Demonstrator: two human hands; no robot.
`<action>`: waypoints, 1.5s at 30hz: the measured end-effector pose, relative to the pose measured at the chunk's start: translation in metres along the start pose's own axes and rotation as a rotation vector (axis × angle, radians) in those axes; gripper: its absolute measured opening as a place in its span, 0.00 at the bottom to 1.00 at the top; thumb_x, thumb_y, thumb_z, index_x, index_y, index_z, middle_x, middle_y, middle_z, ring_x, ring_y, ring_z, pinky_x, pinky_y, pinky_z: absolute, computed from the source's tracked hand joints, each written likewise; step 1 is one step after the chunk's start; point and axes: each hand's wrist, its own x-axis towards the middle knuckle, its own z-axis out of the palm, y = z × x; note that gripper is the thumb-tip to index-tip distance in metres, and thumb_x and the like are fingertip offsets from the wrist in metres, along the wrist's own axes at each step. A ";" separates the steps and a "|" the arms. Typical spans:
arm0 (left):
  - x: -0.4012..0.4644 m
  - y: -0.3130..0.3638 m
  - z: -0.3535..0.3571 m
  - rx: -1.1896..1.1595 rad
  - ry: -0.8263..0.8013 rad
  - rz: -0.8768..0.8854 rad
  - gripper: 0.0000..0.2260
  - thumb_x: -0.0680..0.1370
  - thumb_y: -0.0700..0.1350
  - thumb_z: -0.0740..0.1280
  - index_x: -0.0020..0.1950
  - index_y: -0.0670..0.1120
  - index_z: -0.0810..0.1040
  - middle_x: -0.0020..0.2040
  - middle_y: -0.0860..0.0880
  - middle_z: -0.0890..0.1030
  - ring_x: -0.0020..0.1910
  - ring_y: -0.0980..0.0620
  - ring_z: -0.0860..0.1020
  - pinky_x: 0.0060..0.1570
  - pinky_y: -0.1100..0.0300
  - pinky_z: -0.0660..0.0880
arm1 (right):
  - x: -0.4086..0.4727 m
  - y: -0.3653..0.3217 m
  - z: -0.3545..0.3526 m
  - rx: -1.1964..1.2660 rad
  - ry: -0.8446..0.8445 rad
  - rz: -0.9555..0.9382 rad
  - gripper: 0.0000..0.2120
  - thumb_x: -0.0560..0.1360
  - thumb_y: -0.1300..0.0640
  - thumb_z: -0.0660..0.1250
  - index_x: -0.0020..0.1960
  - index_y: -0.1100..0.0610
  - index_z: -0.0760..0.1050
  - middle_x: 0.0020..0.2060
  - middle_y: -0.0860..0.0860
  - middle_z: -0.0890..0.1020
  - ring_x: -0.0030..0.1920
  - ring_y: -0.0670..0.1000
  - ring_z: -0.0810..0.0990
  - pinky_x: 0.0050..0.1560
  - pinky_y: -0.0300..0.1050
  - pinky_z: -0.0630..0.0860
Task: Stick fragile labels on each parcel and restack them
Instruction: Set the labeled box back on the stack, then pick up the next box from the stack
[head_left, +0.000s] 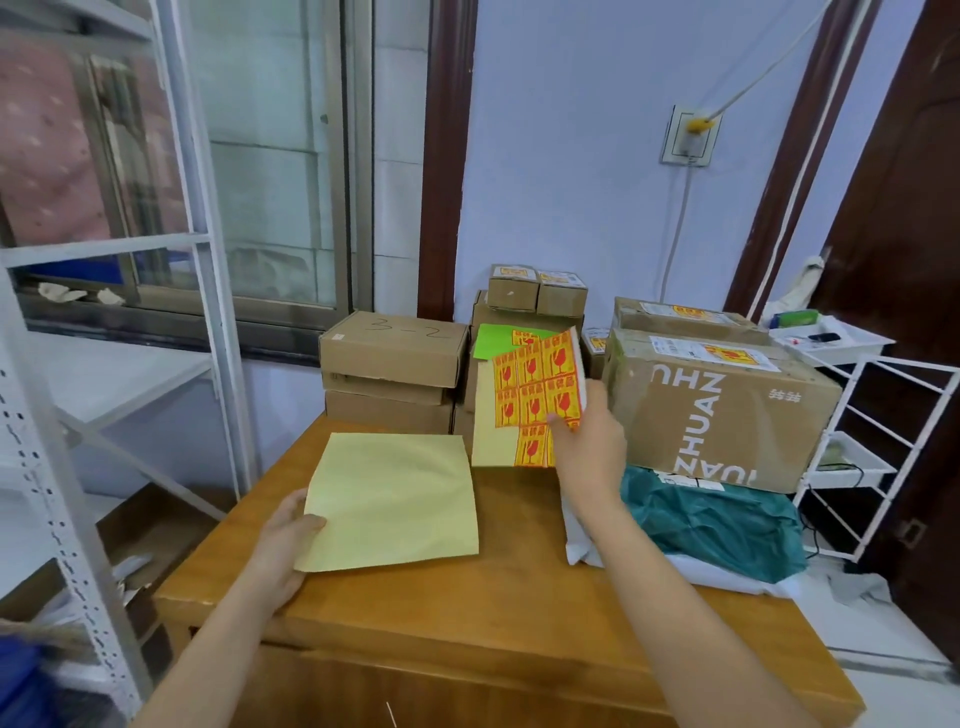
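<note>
A stack of fragile label sheets (535, 400) is held upright above the tabletop (467, 613) by the right hand (589, 447), pinched at its lower right edge between thumb and fingers. The top sheet is pale yellow backing with red and yellow labels, each showing a broken glass; about eight labels can be counted, and the left column is already bare. One empty yellow backing sheet (392, 499) is pinched at its near left corner by the left hand (283, 540). Beyond the left hand three flat cartons (392, 364) are stacked. To the right of the right hand one big labelled carton (722, 410) is seen, resting on a green mailer bag (711, 525).
</note>
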 end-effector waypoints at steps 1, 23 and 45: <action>0.002 -0.001 -0.005 0.020 0.003 0.003 0.15 0.79 0.34 0.60 0.63 0.48 0.70 0.52 0.45 0.74 0.49 0.44 0.74 0.47 0.50 0.75 | 0.003 -0.003 -0.002 0.067 0.026 0.008 0.14 0.77 0.59 0.66 0.61 0.57 0.68 0.52 0.54 0.81 0.48 0.55 0.81 0.44 0.51 0.79; 0.029 0.007 -0.027 0.894 0.136 0.271 0.21 0.79 0.39 0.64 0.72 0.40 0.66 0.69 0.42 0.71 0.68 0.43 0.69 0.65 0.52 0.66 | -0.050 0.038 0.135 0.259 -0.540 0.513 0.09 0.76 0.59 0.68 0.53 0.56 0.69 0.53 0.54 0.81 0.49 0.53 0.80 0.51 0.49 0.78; 0.078 0.003 0.000 1.243 0.001 0.365 0.21 0.80 0.51 0.62 0.71 0.46 0.67 0.73 0.48 0.66 0.73 0.49 0.59 0.71 0.55 0.57 | 0.019 0.024 0.143 -0.036 -0.673 0.116 0.13 0.80 0.54 0.59 0.58 0.58 0.77 0.60 0.52 0.75 0.56 0.47 0.71 0.55 0.40 0.65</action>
